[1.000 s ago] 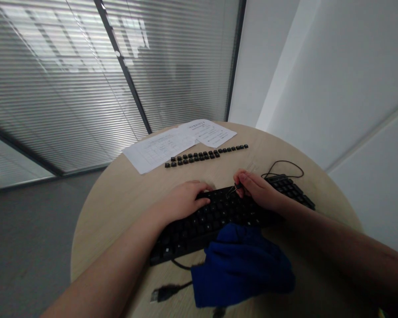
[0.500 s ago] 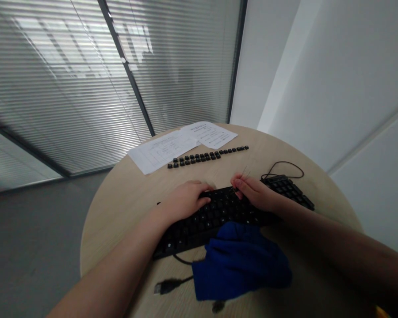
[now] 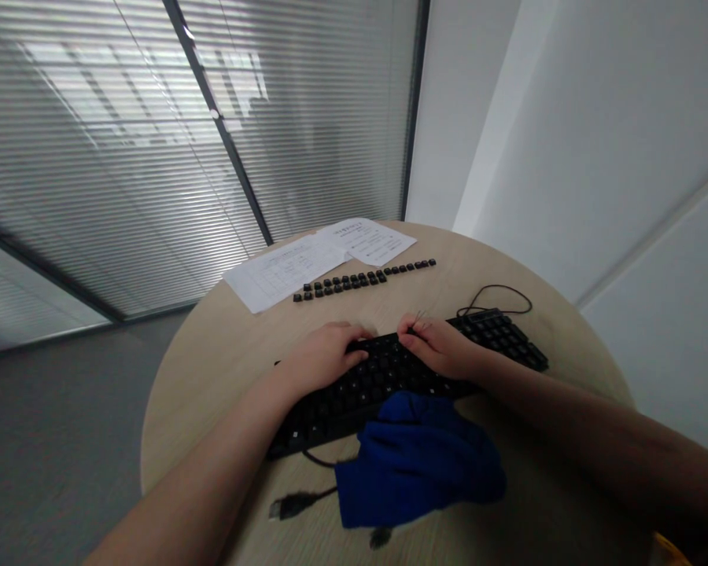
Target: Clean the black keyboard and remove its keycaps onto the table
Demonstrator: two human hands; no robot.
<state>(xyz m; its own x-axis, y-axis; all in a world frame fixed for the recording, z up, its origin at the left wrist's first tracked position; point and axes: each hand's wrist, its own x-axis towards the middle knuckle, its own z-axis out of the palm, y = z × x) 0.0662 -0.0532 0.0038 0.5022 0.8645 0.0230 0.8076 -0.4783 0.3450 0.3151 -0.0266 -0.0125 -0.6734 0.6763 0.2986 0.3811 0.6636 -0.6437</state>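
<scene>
A black keyboard [image 3: 354, 393] lies at a slant across the table, its number pad reaching past my right forearm. My left hand [image 3: 327, 358] grips its far edge, thumb on the keys and fingers over the back. In the pinched fingers of my right hand [image 3: 433, 344] is a wire keycap puller [image 3: 418, 321], its thin wires sticking up; the end near the upper key rows is hidden by the fingers. Loose black keycaps [image 3: 354, 281] stand in two rows beyond the keyboard. A crumpled blue cloth [image 3: 418, 464] lies against the keyboard's near side.
Printed paper sheets [image 3: 295, 263] lie at the far side of the round wooden table [image 3: 194, 393]. A USB plug [image 3: 292, 505] on a cable rests by the cloth, and a cable loop [image 3: 501, 288] sits behind the number pad. Blinds and walls stand beyond.
My right hand has shifted slightly left along the upper key rows, and the puller's wires have changed angle. My left hand stays on the keyboard. The whole view has moved a little.
</scene>
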